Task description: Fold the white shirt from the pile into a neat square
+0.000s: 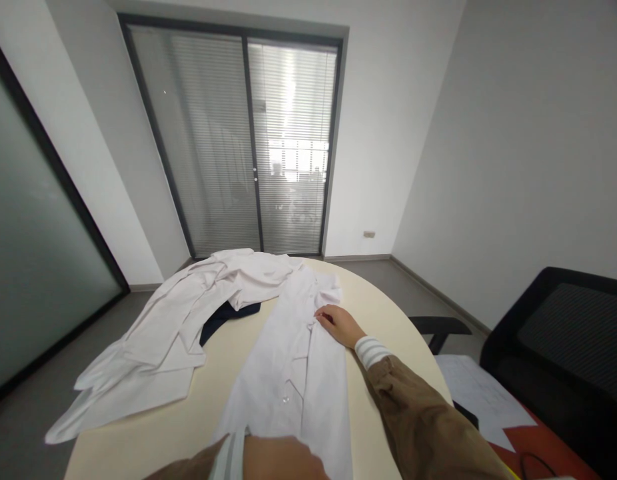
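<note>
Right across your lower view spreads the cream, smooth-topped table (pixel 388 307), its far rim curved. Two open areas show: a wedge between the garments, widening towards you, and a strip along the right rim, partly crossed by your brown sleeve (pixel 418 413). Beyond that rim stands the black mesh-backed chair (pixel 563 340), its armrest close to the table. The crumpled white clothing (pixel 163 327) covers the left side in soft, loose folds, its lower corner hanging past the table's edge. Your white garment (pixel 283 360) lies lengthwise in the middle, a long, fairly flat panel of matte cloth, narrower and more bunched at the far end, with its right edge running nearly straight towards you. Loose papers (pixel 476 390) lie beyond the right rim, and a dark navy cloth (pixel 226 319) pokes from under the clothing. Of your hands, the right (pixel 341 325) rests with bent fingers on the garment's right edge, though you can't tell whether it pinches the cloth; the left (pixel 286 459) is low over the near part, its fingers out of sight, so its grip can't be told
</note>
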The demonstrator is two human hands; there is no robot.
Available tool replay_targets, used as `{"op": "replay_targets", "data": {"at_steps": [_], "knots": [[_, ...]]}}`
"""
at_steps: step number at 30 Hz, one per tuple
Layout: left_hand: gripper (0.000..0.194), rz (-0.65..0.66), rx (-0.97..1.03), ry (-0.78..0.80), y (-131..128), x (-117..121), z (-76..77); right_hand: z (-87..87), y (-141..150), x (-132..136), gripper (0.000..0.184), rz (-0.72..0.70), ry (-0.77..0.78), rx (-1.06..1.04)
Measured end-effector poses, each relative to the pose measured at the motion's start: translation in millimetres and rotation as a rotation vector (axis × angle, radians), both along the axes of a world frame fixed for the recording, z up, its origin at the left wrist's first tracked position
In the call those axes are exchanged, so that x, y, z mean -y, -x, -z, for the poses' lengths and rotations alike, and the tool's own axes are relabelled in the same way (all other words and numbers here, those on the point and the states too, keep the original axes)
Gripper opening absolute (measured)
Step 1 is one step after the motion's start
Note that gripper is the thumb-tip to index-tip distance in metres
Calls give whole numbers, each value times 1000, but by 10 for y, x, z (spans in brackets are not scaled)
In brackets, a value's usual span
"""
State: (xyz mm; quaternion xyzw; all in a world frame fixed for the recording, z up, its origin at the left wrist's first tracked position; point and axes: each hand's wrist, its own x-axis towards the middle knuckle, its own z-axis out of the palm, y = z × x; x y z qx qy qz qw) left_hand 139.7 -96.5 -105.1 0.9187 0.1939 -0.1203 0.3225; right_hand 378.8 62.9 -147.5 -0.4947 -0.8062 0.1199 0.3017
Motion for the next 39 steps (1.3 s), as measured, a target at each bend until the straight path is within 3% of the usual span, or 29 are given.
{"op": "replay_targets", "data": {"at_steps": [2,4,6,8,10,13,16,18,24,28,36,39], "knots": [[17,-61,-57,-188,-17,-86,-241,-4,4,10,24,-12,-18,-23],[27,-299,-13,-359,-44,-217,-406,-10,16,21,23,-40,-31,-27],[35,-541,49,-404,-78,-361,-431,-12,31,28,22,-68,-35,-24],[51,-648,110,-382,-112,-483,-323,0,34,17,22,-70,-40,-35],[61,-654,179,-366,-138,-566,-149,32,4,-23,25,-9,-61,-69],[46,-625,262,-340,-154,-629,80,110,-126,-143,32,231,-117,-146],[35,-658,310,-303,-150,-658,189,199,-317,-301,41,473,-149,-188],[35,-681,321,-297,-145,-674,212,252,-428,-403,44,530,-149,-174],[33,-658,310,-270,-111,-724,207,314,-560,-674,38,508,-125,-147],[30,-639,291,-236,-74,-761,197,278,-609,-835,31,421,-141,-172],[33,-622,276,-213,-61,-832,233,209,-694,-1055,35,231,-146,-468],[34,-635,290,-226,-79,-839,243,212,-715,-1150,37,306,-143,-470]]}}
